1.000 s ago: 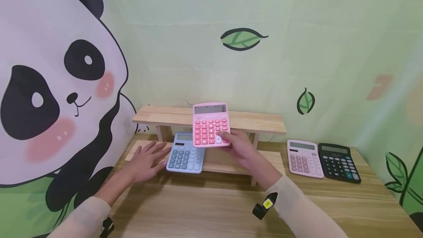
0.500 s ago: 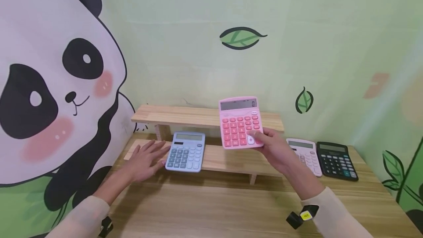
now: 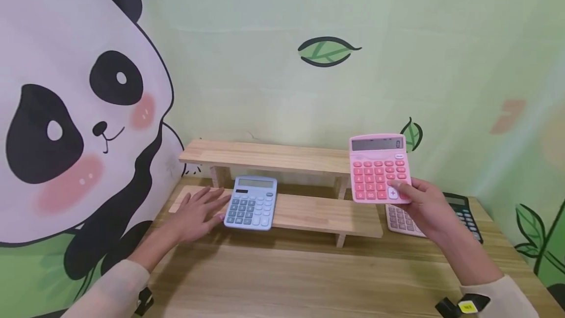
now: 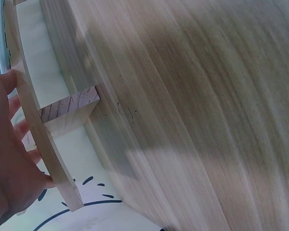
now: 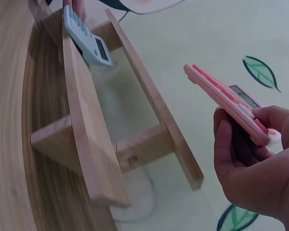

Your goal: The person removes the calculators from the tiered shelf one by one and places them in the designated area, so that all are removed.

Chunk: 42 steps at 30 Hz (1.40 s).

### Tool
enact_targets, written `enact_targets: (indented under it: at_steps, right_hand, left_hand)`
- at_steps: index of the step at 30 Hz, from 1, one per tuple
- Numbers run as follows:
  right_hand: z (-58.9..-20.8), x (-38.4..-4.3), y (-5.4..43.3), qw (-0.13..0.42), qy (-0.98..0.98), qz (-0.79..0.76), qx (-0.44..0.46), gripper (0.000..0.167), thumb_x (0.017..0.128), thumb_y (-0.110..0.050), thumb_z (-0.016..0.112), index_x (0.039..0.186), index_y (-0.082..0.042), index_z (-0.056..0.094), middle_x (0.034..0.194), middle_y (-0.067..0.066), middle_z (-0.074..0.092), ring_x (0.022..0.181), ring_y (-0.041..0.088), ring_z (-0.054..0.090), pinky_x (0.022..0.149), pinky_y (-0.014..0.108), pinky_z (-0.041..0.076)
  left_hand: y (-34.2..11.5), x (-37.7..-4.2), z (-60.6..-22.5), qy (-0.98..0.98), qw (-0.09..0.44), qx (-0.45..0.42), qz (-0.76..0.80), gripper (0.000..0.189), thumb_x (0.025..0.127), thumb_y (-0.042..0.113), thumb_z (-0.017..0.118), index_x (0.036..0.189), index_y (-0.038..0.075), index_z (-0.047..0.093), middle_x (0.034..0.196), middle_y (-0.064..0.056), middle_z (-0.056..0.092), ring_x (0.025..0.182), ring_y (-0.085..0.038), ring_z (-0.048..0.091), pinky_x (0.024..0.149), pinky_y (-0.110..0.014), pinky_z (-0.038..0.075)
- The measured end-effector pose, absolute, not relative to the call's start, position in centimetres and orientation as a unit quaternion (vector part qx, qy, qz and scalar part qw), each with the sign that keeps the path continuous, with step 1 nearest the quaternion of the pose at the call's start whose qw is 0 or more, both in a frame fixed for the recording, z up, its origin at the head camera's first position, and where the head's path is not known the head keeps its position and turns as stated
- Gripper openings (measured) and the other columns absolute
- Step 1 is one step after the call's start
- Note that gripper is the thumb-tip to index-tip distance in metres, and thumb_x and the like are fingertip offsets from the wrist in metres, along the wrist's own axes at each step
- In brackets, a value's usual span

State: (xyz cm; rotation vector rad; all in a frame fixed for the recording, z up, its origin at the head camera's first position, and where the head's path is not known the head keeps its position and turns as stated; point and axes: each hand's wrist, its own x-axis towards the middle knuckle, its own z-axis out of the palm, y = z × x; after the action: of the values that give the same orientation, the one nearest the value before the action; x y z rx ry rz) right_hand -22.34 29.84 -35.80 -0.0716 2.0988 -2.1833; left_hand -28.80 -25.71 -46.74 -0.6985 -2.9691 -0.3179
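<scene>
At frame right, our right hand (image 3: 430,207) pinches the pink calculator (image 3: 375,167); lower left, our left hand (image 3: 194,217) spreads, empty, beside the blue calculator (image 3: 250,203).

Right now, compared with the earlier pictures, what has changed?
The right hand carried the bright pink calculator rightward; together they now partly hide the pale pink calculator and the black calculator. Nothing was let go. The left hand stayed beside the blue calculator on the lower shelf.

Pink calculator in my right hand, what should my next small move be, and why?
Probably lower the pink calculator toward the right of the table: your right hand holds it midair, apart from the wooden rack, and the pale pink calculator and black calculator lie there.
</scene>
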Motion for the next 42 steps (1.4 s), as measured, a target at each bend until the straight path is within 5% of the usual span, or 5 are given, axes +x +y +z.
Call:
enact_targets:
  at_steps: [7, 15, 24, 35, 42]
  right_hand:
    - [-36.9, -21.4, 34.2, 0.053, 0.653, -0.756, -0.008, 0.013, 0.107, -0.026, 0.067, 0.118, -0.022, 0.072, 0.117, -0.010, 0.077, 0.109, 0.004, 0.072, 0.092, 0.021, 0.058]
    - [-39.8, -20.1, 38.0, 0.078, 0.672, -0.735, 0.029, 0.012, 0.110, -0.024, 0.060, 0.112, -0.024, 0.072, 0.111, -0.013, 0.077, 0.104, 0.004, 0.073, 0.090, 0.022, 0.059]
    - [-43.7, -18.4, 41.5, 0.105, 0.715, -0.681, 0.116, 0.080, 0.109, -0.036, 0.062, 0.160, 0.013, 0.025, 0.106, -0.017, 0.073, 0.100, 0.004, 0.072, 0.093, 0.026, 0.059]
    - [-48.0, -17.4, 43.5, 0.150, 0.717, -0.656, 0.184, 0.088, 0.108, -0.036, 0.064, 0.160, 0.018, 0.017, 0.109, -0.011, 0.073, 0.097, 0.005, 0.069, 0.090, 0.029, 0.061]
    - [-49.0, -17.5, 42.7, 0.161, 0.727, -0.640, 0.186, 0.090, 0.107, -0.035, 0.067, 0.157, 0.021, 0.017, 0.124, 0.007, 0.072, 0.100, 0.006, 0.069, 0.092, 0.033, 0.061]
  left_hand:
    - [-25.6, -28.8, -46.4, -0.966, 0.038, -0.231, -0.106, 0.065, 0.109, 0.060, 0.043, 0.164, 0.026, 0.044, 0.172, -0.011, 0.032, 0.159, -0.047, 0.020, 0.119, -0.080, 0.011]
    - [-25.6, -28.7, -46.7, -0.966, 0.045, -0.231, -0.109, 0.065, 0.109, 0.062, 0.042, 0.163, 0.027, 0.044, 0.172, -0.009, 0.032, 0.159, -0.046, 0.020, 0.119, -0.080, 0.011]
    - [-25.7, -28.7, -46.9, -0.967, 0.045, -0.229, -0.105, 0.065, 0.109, 0.062, 0.040, 0.164, 0.027, 0.044, 0.173, -0.009, 0.032, 0.159, -0.046, 0.019, 0.119, -0.080, 0.010]
    - [-25.6, -28.8, -47.1, -0.967, 0.037, -0.228, -0.105, 0.067, 0.108, 0.064, 0.039, 0.164, 0.028, 0.043, 0.173, -0.009, 0.031, 0.159, -0.046, 0.019, 0.119, -0.080, 0.009]
    - [-25.6, -28.7, -47.0, -0.966, 0.044, -0.231, -0.108, 0.065, 0.109, 0.061, 0.041, 0.164, 0.026, 0.043, 0.173, -0.010, 0.031, 0.159, -0.046, 0.018, 0.119, -0.080, 0.009]
